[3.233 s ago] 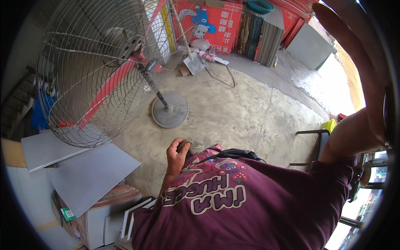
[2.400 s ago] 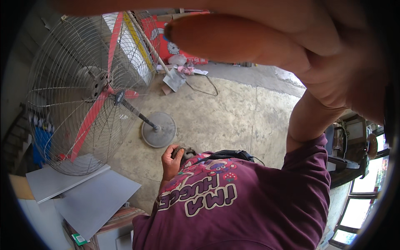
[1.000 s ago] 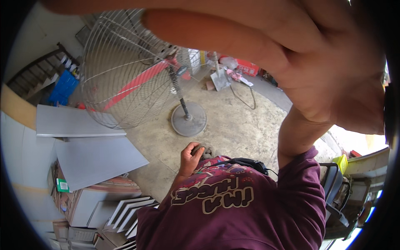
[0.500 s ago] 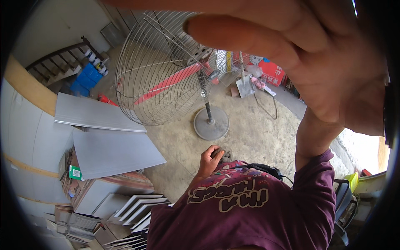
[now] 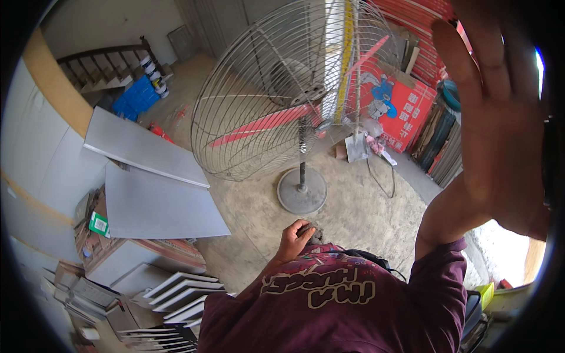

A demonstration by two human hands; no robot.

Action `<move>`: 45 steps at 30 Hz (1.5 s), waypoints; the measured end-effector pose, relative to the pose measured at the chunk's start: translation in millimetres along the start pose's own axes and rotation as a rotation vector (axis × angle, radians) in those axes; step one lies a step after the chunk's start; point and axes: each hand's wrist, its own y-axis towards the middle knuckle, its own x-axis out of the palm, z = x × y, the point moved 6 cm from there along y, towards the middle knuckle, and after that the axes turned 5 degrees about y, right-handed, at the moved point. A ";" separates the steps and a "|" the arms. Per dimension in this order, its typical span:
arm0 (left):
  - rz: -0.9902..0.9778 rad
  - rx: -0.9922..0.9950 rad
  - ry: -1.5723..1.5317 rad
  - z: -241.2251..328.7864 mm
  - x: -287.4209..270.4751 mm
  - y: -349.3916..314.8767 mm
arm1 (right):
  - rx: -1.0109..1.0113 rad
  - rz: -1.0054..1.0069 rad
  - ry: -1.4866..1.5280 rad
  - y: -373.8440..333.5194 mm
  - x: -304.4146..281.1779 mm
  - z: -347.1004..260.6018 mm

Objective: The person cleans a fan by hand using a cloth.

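My right hand (image 5: pixel 503 132) is raised close up at the right side, its fingers stretched out and no object visible in it. Its outer part fades into the dark rim of the picture. In front of my purple printed shirt (image 5: pixel 338 288), my left hand (image 5: pixel 291 242) has its fingers curled together. Against those fingers shows a dark grey, lumpy thing (image 5: pixel 316 236); its kind is unclear, and the grip on it is partly hidden. Ahead stands a large pedestal fan (image 5: pixel 302 159) with red blades inside a wire cage.
Grey-white panels (image 5: pixel 165 203) lie on stacked boards at the left, above a row of white-edged slabs (image 5: pixel 182 291). A wooden railing (image 5: pixel 109 59) and blue boxes (image 5: pixel 136 97) stand farther back. Red cartons (image 5: pixel 397 109) and a dustpan (image 5: pixel 356 148) sit beyond the fan.
My right hand has moved right and its fingers now point upward, uncovering the fan's top and the red cartons. The view has shifted slightly. My left hand keeps its curled pose.
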 end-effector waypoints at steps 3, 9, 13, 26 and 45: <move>0.012 0.006 -0.004 -2.0 -5.8 -1.7 | -0.033 -0.003 0.076 2.0 14.8 2.5; 0.065 0.001 0.008 -4.4 -23.4 -6.1 | 0.001 -0.037 0.274 -2.5 52.0 22.3; 0.090 -0.020 -0.017 -8.6 -35.2 -8.7 | 0.179 -0.136 0.394 -19.9 91.6 54.3; 0.228 -0.104 -0.055 -4.4 -81.1 -14.2 | 0.898 -0.654 0.088 -184.0 183.3 217.1; 0.405 -0.104 -0.174 -18.6 -123.8 -30.1 | 0.760 -0.787 0.031 -253.4 253.0 249.0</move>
